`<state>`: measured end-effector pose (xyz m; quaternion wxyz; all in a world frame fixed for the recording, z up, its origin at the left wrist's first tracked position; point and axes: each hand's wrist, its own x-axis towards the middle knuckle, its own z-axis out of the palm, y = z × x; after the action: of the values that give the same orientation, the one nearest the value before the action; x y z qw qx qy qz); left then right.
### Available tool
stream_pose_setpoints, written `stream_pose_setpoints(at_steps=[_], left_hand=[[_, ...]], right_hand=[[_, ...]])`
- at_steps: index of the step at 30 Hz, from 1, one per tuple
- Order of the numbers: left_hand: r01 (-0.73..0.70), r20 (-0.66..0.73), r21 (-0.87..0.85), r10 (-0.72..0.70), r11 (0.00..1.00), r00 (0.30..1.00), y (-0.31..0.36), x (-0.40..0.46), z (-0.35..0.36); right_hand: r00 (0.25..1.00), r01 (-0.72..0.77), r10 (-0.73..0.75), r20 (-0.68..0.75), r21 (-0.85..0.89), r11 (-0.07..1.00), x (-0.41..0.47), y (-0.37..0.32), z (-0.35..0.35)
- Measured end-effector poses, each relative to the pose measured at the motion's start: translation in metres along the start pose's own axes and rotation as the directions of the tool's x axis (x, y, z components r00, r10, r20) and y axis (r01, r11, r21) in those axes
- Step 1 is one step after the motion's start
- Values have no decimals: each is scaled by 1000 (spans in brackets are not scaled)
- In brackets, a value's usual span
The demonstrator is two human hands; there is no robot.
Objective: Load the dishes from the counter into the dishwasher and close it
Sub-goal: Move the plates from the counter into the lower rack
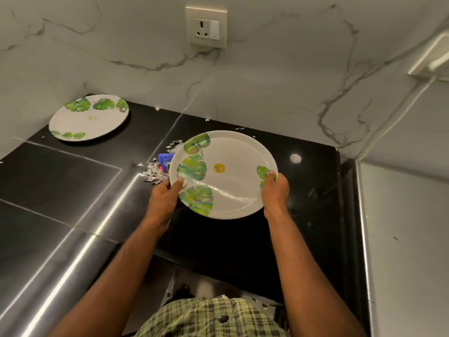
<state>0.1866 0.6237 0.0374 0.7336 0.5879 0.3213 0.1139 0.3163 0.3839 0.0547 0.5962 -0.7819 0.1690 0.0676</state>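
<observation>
**Two plates in view, one of them in my hands**

I am holding one white plate (pixel 227 175) with green leaf prints above the black table (pixel 73 181), tilted a little so that its face is turning toward me. My left hand (pixel 164 194) is gripping its left rim, thumb lying over the printed leaves and the fingers curling underneath. My right hand (pixel 275 188) is gripping the right rim the same way, thumb on top beside a smaller leaf print. So both grips are closing on this one plate, one on each side. A single yellow spot is sitting near the middle of the plate.

A second plate (pixel 89 117) of the same leaf pattern is lying flat on the table at the far left corner, well apart from the one I am holding, with a faint yellowish mark near its centre. That makes two plates in all.

Just beside the left edge of the held plate, a scatter of small white scraps (pixel 153 173) is lying on the table, too many and too small for me to count, with one blue object (pixel 165 159) partly hidden behind the plate's rim. On the marble wall behind, one socket plate (pixel 206 26) is showing. At the bottom, my checked shirt (pixel 211 317) is coming into view.
</observation>
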Motion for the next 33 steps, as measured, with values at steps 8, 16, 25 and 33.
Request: stream_pose_setpoints(at_steps=[8,16,25,33], left_hand=[[-7,38,81,4,997,999,-22,-24,58],[-20,224,212,-28,977,974,-10,-20,96],[-71,536,204,-51,976,842,10,-35,144],[-385,800,311,-21,869,599,-2,-84,197]], right_hand=[[994,11,-22,-106,-103,995,-1,23,-62],[948,137,-246,-202,-440,887,-13,18,-104],[890,35,-380,-252,-792,609,-46,5,-127],[848,4,-418,-326,-784,620,-103,24,-164]])
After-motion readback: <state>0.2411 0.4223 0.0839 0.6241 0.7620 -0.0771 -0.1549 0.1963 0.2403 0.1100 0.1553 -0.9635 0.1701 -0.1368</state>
